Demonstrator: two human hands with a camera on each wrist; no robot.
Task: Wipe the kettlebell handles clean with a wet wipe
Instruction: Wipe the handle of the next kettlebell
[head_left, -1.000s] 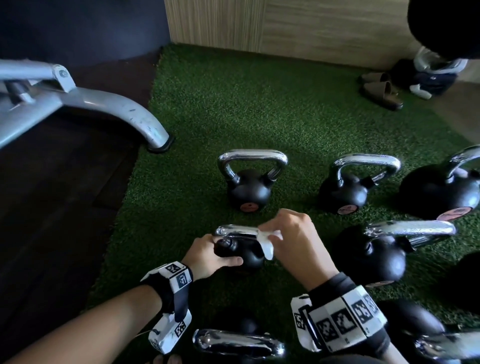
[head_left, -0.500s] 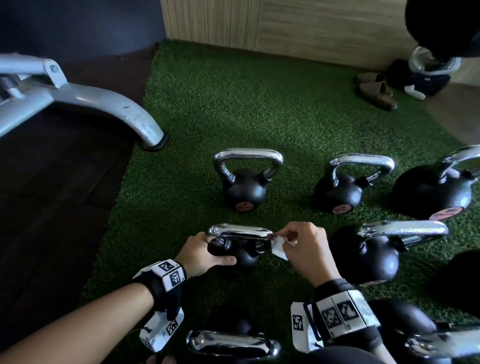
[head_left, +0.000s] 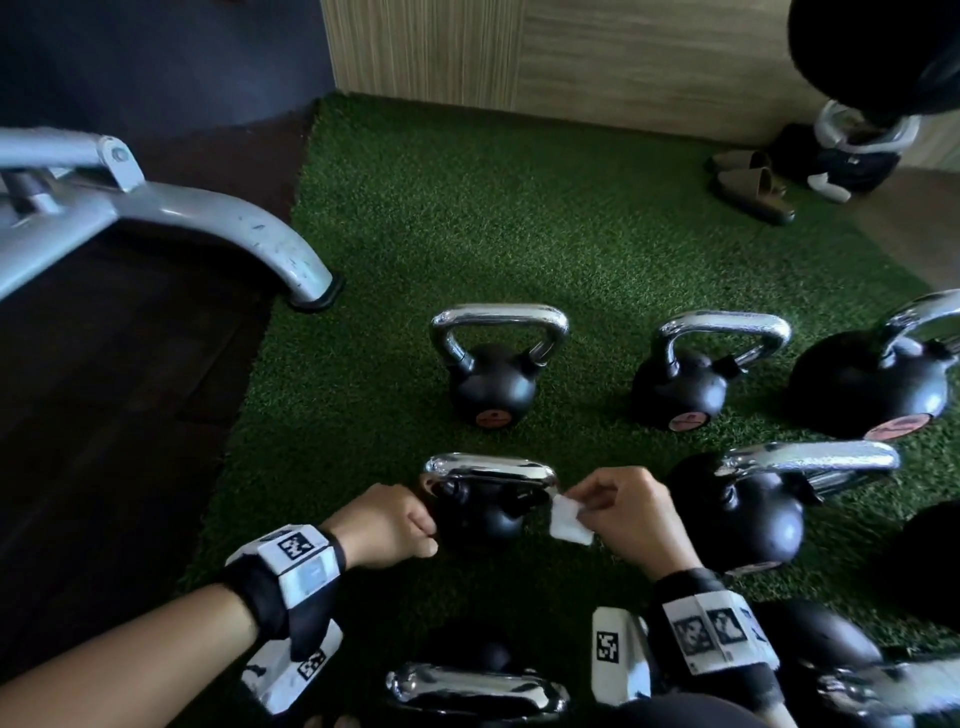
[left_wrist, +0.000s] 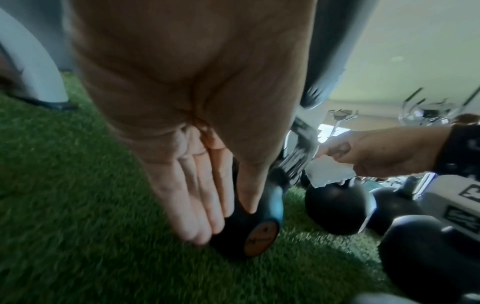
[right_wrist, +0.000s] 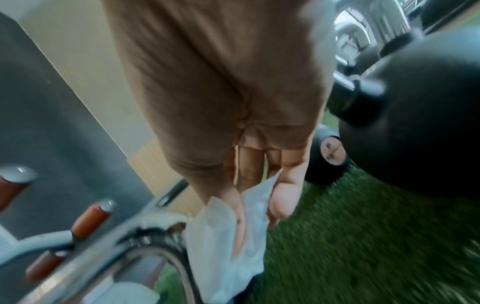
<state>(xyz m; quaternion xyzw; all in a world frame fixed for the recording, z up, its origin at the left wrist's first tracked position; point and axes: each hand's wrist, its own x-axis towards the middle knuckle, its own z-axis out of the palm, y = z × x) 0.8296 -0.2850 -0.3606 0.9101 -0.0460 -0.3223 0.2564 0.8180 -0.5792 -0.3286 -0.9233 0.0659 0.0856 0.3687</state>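
Your left hand (head_left: 387, 525) rests against the left side of the small black kettlebell (head_left: 480, 514) in the middle of the green turf (head_left: 519, 234), fingers (left_wrist: 197, 197) lying straight and close together down its round body, thumb on the nearer face beside the orange disc on its base; the hand steadies the bell without curling round it. The bell leans, and its chrome handle (head_left: 488, 467) runs left to right above the body. Your right hand (head_left: 631, 512) pinches the white wet wipe (head_left: 569, 522) between thumb and fingertips, holding it at the right end of that handle, where the bar bends down toward the body; the wipe hangs partly folded below your fingers, and the wrist view shows it touching the chrome curve. Farther from you stand three more kettlebells in a row: one straight ahead (head_left: 493, 384), a second to its right (head_left: 685, 389), and a larger one at the right edge (head_left: 867, 389). A bigger bell (head_left: 743, 514) sits just right of your right hand. Another chrome handle (head_left: 475, 686) lies near you at the bottom. A grey metal frame leg (head_left: 234, 228) rests on the turf's far left edge, and a pair of brown slippers (head_left: 753, 187) lies far right.
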